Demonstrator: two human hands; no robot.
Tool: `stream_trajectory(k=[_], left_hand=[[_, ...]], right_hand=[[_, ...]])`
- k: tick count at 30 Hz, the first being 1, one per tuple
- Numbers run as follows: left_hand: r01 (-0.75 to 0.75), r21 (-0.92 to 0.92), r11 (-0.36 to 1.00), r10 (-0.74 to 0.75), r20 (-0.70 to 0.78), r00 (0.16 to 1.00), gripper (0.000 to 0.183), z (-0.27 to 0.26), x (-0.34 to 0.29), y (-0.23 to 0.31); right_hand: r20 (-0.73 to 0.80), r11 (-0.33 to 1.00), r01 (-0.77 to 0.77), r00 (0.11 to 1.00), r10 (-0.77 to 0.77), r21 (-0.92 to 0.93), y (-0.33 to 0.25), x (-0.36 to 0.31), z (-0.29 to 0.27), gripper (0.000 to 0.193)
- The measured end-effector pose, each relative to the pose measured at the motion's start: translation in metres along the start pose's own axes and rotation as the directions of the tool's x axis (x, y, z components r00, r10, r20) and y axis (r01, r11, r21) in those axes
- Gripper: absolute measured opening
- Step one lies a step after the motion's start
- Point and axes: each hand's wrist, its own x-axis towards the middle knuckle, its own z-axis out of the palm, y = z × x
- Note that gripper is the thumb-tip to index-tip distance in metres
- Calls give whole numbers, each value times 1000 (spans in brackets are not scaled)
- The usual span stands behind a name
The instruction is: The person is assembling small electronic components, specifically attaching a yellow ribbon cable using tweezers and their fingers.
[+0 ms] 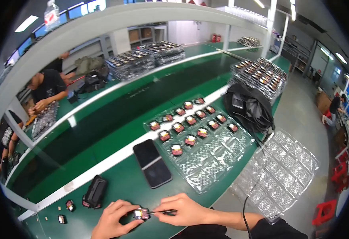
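On the green bench at the bottom, my left hand (114, 220) grips a small black square electronic module (139, 215) between thumb and fingers. The module has a white and yellow patch and a reddish part. My right hand (185, 212) pinches a pair of thin metal tweezers (162, 212), whose tips touch or hover just over the module; I cannot tell which. Left of my hands lie two similar loose modules (62, 219) and a few tiny pale pieces (59, 208). A black case-like object (96, 191) rests on another module nearby.
A dark phone (152, 163) lies beyond my hands. Right of it is a clear tray (214, 165) with several modules. A second clear tray (290, 171) juts past the bench edge, near a black bag (248, 107) and stacked trays (260, 75). Across the conveyor (114, 109), a person (49, 87) works.
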Motion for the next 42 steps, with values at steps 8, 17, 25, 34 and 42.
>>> stream_trajectory(k=[8, 17, 25, 34, 42], left_hand=[[-6, 459, 888, 173, -323, 931, 52, -37, -1, 8], [370, 418, 830, -208, -384, 900, 54, -47, -10, -8], [288, 242, 927, -149, -465, 873, 59, -53, 10, 3], [184, 287, 940, -30, -469, 882, 59, -62, 20, 24], [-263, 588, 765, 535, -354, 767, 73, -121, 111, 135]], right_hand=[[-50, 1000, -26, 998, 26, 14, -10, -1, 1, 17], [-67, 999, -37, 997, 39, 33, -9, -4, 5, 14], [-33, 977, 172, 985, -169, 123, 4, 0, 0, 13], [-47, 987, 102, 994, -97, 122, 6, -4, 1, 15], [-99, 998, -27, 995, 32, 48, -2, -14, 0, 18]])
